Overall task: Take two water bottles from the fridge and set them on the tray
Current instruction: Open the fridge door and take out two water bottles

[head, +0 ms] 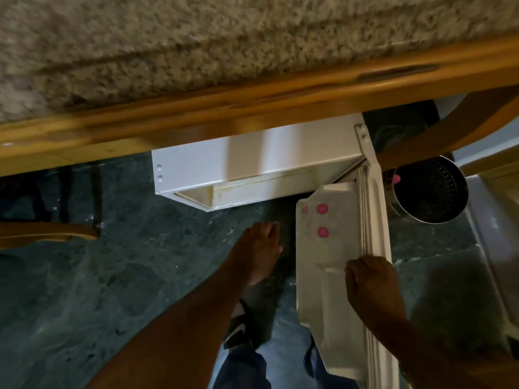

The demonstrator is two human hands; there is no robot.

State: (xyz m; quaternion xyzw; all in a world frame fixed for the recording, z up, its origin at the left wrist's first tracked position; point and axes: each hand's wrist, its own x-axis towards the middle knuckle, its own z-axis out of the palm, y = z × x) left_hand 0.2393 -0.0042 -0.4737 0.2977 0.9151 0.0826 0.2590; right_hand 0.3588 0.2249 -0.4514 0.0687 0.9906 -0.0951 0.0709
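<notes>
I look straight down on a small white fridge [252, 155] tucked under a wooden counter edge. Its door [337, 276] stands swung open to the right. Two pink bottle caps [322, 209] [322, 232] show in the door shelf; the clear bottles below them are barely visible. My right hand [370, 282] grips the top edge of the open door. My left hand [262, 248] hangs in front of the fridge opening with its fingers loosely curled, holding nothing. No tray is in view.
A speckled stone countertop [224, 43] with a wooden rim [252, 105] overhangs the fridge. A metal mesh bin [432, 189] stands right of the door. A wooden chair part [47, 234] sits at left. My legs and a black shoe [238, 329] stand on the dark green floor.
</notes>
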